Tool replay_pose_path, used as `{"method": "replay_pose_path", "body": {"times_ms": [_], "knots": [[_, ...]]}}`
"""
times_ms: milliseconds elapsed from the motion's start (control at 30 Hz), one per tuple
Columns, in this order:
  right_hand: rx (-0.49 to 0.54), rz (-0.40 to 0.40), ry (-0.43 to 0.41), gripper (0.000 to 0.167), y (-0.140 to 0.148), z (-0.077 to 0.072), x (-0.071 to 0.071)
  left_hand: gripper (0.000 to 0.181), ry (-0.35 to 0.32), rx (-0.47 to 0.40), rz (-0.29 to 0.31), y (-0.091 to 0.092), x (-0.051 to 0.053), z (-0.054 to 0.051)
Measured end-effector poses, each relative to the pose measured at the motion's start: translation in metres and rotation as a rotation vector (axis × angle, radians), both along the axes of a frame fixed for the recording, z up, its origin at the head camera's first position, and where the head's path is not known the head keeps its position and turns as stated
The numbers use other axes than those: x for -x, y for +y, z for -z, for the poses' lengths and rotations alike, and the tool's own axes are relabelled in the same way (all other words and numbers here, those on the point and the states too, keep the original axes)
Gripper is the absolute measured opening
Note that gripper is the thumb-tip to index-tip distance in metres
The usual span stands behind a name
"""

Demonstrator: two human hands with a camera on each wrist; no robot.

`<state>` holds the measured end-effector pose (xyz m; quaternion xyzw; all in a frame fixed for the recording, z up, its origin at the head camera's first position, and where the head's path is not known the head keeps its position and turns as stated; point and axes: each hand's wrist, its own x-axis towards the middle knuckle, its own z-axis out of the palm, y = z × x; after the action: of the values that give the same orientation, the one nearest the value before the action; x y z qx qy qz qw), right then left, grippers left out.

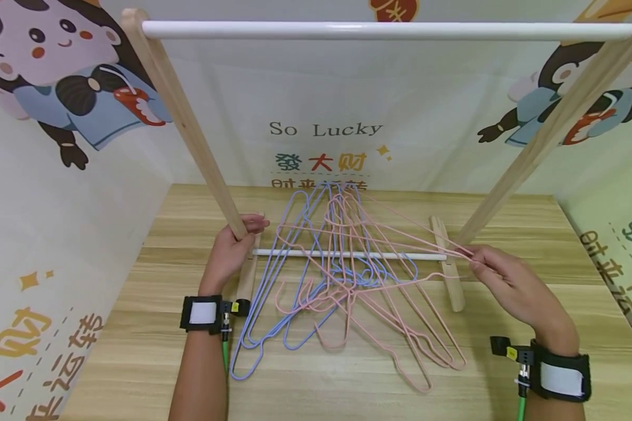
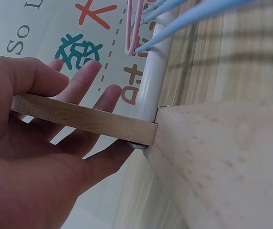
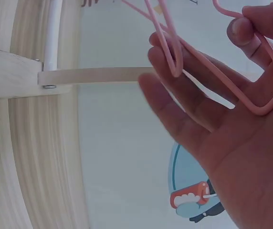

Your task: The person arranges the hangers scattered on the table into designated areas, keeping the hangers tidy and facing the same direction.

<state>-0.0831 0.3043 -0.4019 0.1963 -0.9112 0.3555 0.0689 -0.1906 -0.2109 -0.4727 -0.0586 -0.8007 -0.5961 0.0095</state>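
In the head view the left hand grips the lower end of the rack's left wooden post; in the left wrist view its thumb and fingers lie around that post. At the right, the right hand pinches the end of a pink hanger. The right wrist view shows thumb and forefinger on the pink wire, another pink loop lying against the other fingers. Pink and blue hangers lie tangled over the rack's low white bar.
A white top bar spans the two posts, with the right post leaning outward above the right hand. The rack's wooden feet stand on the wood-grain tabletop. Printed sheets surround the table.
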Motion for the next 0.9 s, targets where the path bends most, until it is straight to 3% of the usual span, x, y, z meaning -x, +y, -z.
{"method": "replay_pose_path", "body": {"times_ms": [200, 533, 633, 800, 900], "knots": [[0.014, 0.033, 0.064, 0.026, 0.006, 0.000, -0.002, 0.036, -0.010, 0.001, 0.002, 0.000, 0.000, 0.000], [0.184, 0.120, 0.248, 0.023, 0.008, -0.010, -0.010, 0.038, 0.000, 0.010, -0.002, 0.000, -0.001, -0.002], [0.287, 0.087, 0.328, 0.021, 0.008, -0.012, -0.011, 0.038, 0.005, 0.005, 0.001, 0.000, 0.000, -0.002], [0.563, -0.026, 0.416, 0.015, 0.012, -0.015, -0.014, 0.037, 0.005, 0.013, 0.005, -0.001, 0.002, 0.000], [0.716, -0.024, 0.441, 0.017, 0.010, -0.022, -0.020, 0.037, 0.004, 0.022, 0.001, -0.002, 0.003, 0.002]]}}
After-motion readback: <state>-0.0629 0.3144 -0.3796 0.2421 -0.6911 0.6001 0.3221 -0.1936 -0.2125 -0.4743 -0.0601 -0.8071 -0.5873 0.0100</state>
